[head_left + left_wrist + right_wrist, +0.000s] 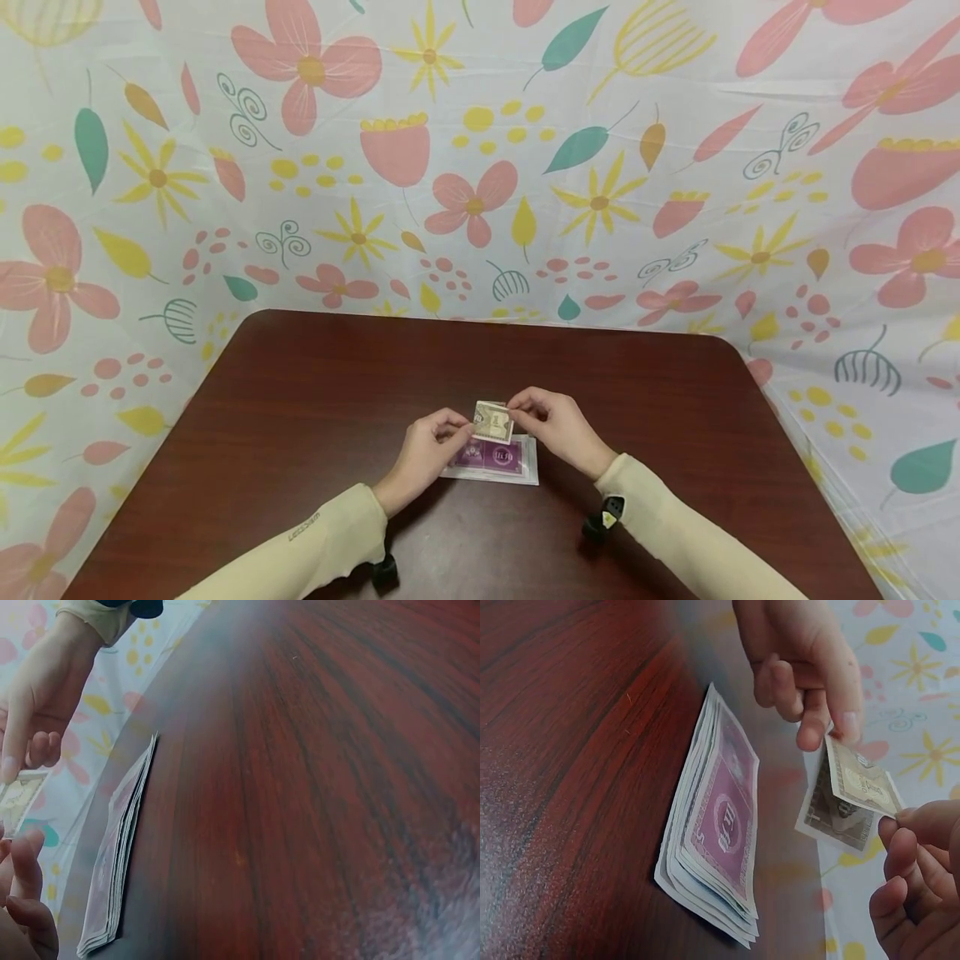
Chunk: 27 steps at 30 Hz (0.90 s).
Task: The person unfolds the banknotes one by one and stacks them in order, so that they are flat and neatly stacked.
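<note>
A small brownish-yellow banknote [492, 422], folded over on itself, is held up between both hands. My left hand [427, 450] pinches its left edge between thumb and fingertips. At the opposite edge, my right hand [558, 421] pinches it the same way. In the right wrist view the folded banknote [862, 780] hangs partly open, with its darker lower half showing beneath. Under the hands lies a stack of banknotes [502, 458], a purple one on top. The left wrist view shows the stack [116, 862] edge-on, several layers thick.
The dark reddish-brown wooden table [337, 367] has rounded far corners. A white curtain [480, 275] printed with pink, yellow and green flowers and leaves hangs behind and along the sides. Black wrist straps [600, 521] sit on the cream sleeves.
</note>
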{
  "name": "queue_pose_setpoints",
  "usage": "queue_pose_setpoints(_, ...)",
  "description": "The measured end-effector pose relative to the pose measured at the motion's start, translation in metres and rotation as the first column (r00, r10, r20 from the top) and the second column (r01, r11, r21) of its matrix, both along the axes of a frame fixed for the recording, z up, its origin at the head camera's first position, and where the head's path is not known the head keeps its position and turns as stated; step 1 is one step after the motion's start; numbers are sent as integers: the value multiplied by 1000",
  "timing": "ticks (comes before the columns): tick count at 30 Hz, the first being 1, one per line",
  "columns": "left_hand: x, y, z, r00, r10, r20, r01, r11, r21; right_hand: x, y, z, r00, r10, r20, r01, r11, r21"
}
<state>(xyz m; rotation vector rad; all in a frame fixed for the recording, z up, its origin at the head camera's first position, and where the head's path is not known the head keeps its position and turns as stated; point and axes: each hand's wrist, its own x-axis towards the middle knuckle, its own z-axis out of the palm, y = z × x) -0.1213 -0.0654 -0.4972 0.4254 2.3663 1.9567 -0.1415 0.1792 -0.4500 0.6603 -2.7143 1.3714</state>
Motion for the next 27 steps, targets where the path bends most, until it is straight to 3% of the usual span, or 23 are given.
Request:
queue_pose_setpoints(7, -1, -3, -1, 1000, -7, 17, 7, 1000, 7, 3, 5, 2, 1000, 17, 15, -17, 1000, -8)
queue_pose_setpoints(18, -14, -13, -2, 998, 32, -57, -35, 999, -41, 4, 16, 9, 991, 131, 25, -130, 990, -50)
queue_pose_setpoints(27, -22, -18, -3, 998, -17, -69, 17, 1000, 4, 3, 20, 12, 974, 227, -16, -228, 971, -72)
